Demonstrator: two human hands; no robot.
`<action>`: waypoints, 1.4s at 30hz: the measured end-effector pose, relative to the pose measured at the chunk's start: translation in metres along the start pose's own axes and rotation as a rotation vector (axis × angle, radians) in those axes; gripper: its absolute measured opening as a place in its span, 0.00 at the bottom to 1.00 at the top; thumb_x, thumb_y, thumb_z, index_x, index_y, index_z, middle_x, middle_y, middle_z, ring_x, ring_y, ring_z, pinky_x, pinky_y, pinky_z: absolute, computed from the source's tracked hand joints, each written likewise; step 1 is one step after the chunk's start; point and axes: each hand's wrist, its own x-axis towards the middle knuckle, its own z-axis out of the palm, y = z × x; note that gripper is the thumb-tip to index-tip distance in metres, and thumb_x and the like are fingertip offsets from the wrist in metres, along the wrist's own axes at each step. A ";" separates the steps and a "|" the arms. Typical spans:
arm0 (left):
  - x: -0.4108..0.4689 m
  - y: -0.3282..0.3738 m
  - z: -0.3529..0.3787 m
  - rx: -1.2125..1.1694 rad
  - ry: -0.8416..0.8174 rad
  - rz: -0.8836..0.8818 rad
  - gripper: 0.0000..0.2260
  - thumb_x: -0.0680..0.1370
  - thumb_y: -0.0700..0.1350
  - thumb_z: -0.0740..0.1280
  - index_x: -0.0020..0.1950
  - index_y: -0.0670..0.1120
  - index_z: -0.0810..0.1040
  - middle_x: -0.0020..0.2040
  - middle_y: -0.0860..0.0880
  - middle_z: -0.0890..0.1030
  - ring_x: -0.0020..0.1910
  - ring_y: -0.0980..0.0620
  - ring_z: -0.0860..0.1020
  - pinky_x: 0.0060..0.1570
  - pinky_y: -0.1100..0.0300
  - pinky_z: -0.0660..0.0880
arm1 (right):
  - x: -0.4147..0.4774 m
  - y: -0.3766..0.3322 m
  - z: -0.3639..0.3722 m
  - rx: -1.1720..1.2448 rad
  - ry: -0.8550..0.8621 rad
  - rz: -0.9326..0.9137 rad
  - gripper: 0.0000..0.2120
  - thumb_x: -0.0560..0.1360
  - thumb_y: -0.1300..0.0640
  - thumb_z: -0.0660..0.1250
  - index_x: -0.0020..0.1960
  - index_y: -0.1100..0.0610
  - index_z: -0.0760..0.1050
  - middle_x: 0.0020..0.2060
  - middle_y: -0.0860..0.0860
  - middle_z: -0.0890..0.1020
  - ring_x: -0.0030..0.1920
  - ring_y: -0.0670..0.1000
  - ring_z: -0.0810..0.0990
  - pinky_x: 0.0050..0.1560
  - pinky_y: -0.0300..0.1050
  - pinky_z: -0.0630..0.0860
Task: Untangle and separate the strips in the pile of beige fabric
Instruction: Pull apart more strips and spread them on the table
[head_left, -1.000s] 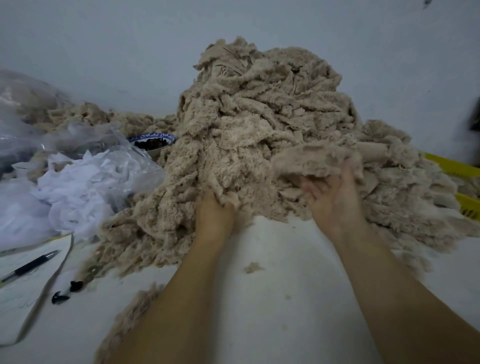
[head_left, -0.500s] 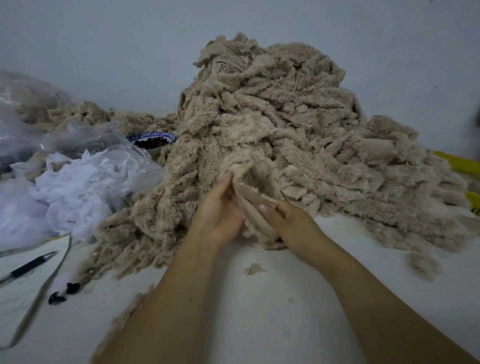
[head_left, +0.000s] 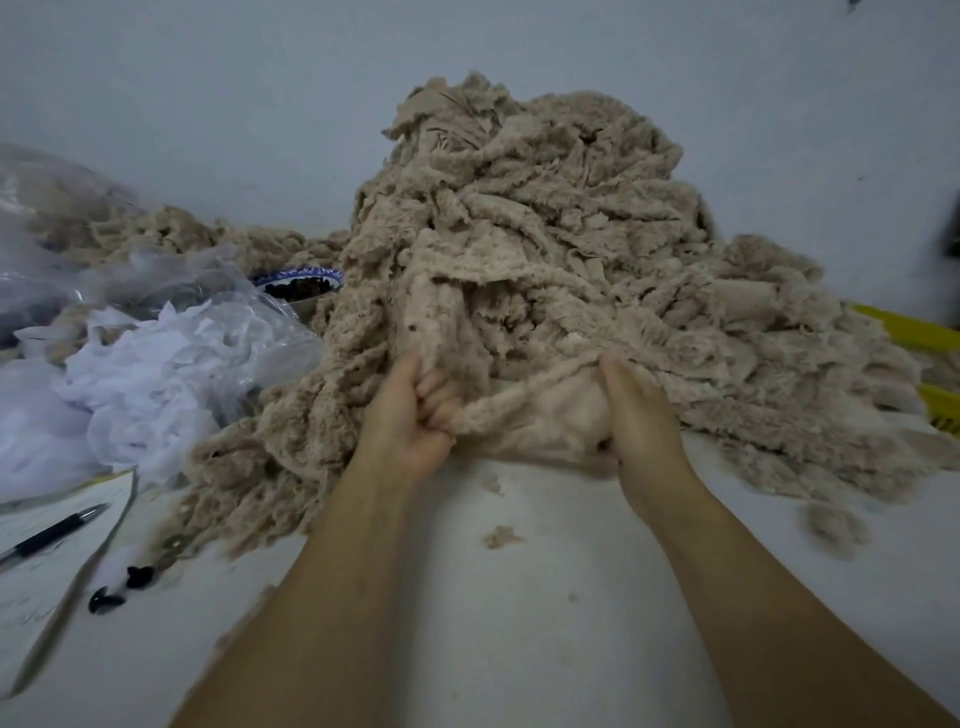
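The tall pile of tangled beige fabric strips (head_left: 545, 234) sits on the white counter (head_left: 519, 623) against the wall, directly ahead of you. At its near foot, one fuzzy beige strip (head_left: 524, 410) spans between your hands. Your left hand (head_left: 410, 415) has its fingers curled tightly round one end. Your right hand (head_left: 641, 415) clasps the other end. Its fingertips are buried in the fabric, so the exact hold cannot be confirmed.

Procedure, judged from this position:
1. Grip firmly with both hands, close to the ends of the strip.
2. Draw the strip toward you, low over the counter and not upward. An upward pull is likely to lift neighbouring strips with it.
3. If the strip snags, ease off and shake it lightly rather than tugging. The fleecy edges probably cling to one another.
4. Direct the pull away from the clear plastic bag of white fabric scraps (head_left: 156, 374) on your left, so the pile does not slide onto it.
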 end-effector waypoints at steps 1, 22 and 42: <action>-0.003 -0.006 0.005 0.187 -0.046 -0.017 0.19 0.83 0.49 0.59 0.32 0.48 0.69 0.23 0.55 0.60 0.19 0.59 0.56 0.17 0.68 0.52 | -0.002 0.000 0.001 -0.115 -0.063 0.037 0.24 0.78 0.32 0.57 0.45 0.50 0.80 0.46 0.50 0.83 0.50 0.53 0.82 0.52 0.50 0.77; -0.008 -0.040 0.012 0.869 0.011 0.051 0.21 0.79 0.65 0.60 0.50 0.52 0.85 0.51 0.49 0.86 0.50 0.53 0.83 0.52 0.56 0.80 | -0.023 0.012 0.027 -0.574 -0.383 -0.483 0.17 0.83 0.51 0.59 0.35 0.42 0.67 0.36 0.42 0.71 0.34 0.39 0.71 0.35 0.32 0.65; -0.008 -0.035 0.007 1.224 0.066 0.095 0.07 0.79 0.45 0.67 0.43 0.45 0.75 0.25 0.49 0.77 0.23 0.51 0.74 0.24 0.64 0.69 | 0.018 -0.003 -0.018 0.759 0.240 0.081 0.13 0.84 0.51 0.59 0.65 0.54 0.72 0.34 0.49 0.78 0.22 0.43 0.74 0.23 0.35 0.71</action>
